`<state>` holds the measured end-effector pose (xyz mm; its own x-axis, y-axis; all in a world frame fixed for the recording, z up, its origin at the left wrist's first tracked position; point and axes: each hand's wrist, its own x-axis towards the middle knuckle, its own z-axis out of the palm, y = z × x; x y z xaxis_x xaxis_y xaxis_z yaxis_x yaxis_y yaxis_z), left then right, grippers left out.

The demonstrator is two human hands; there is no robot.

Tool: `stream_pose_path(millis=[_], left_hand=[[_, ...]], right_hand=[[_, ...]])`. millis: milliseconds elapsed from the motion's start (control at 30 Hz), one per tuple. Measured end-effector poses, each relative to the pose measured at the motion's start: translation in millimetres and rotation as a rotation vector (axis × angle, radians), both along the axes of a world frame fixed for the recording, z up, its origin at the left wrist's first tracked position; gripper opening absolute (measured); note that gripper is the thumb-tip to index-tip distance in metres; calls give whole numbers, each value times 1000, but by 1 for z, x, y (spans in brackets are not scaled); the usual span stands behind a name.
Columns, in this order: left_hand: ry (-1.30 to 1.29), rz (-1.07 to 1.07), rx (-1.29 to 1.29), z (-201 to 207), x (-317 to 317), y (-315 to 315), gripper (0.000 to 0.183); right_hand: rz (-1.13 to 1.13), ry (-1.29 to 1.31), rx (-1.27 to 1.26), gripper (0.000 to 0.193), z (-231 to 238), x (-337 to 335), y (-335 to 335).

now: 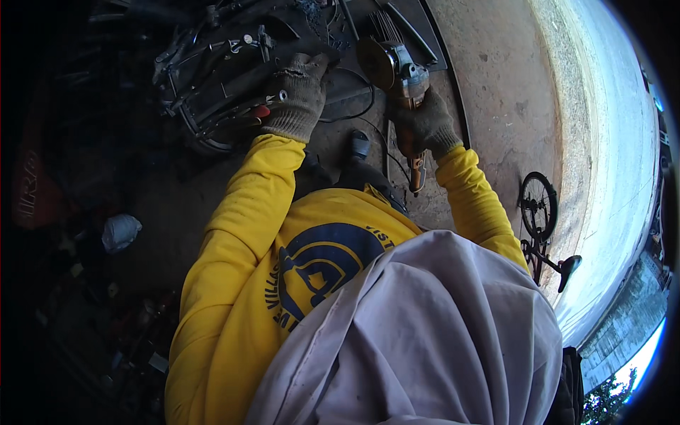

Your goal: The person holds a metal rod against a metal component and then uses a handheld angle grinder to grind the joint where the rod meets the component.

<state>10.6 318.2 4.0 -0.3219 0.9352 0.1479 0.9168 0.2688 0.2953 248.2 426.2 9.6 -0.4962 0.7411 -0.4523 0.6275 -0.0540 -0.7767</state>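
Observation:
My right hand (431,122), in a knitted work glove, grips an angle grinder (407,81) by its body. The grinder's round disc (376,64) is at its far end, tilted toward the left. My left hand (299,99), also gloved, is closed at the edge of the dark workbench, on something I cannot make out. Beside its wrist lies a tool with a red end (259,112), partly in shadow. A bent metal frame of tubes (185,106) is to the left of that hand.
Dark bars and a ribbed metal piece (386,27) lie at the far end. A dark cable (354,117) loops between my hands. A bicycle (538,205) is on the floor to the right. A pale bag (121,233) sits among shadowed clutter on the left.

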Motion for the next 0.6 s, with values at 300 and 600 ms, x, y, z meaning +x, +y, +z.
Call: stream_pose_path(millis=[300,600], left_hand=[[31,-35,18,-1,-2,0,24],[-38,-20,10,8,3,0,25]], right_hand=[[-2,-54,15,74,20,-9,-10],[28,-15,78,72,9,-7,-11]])
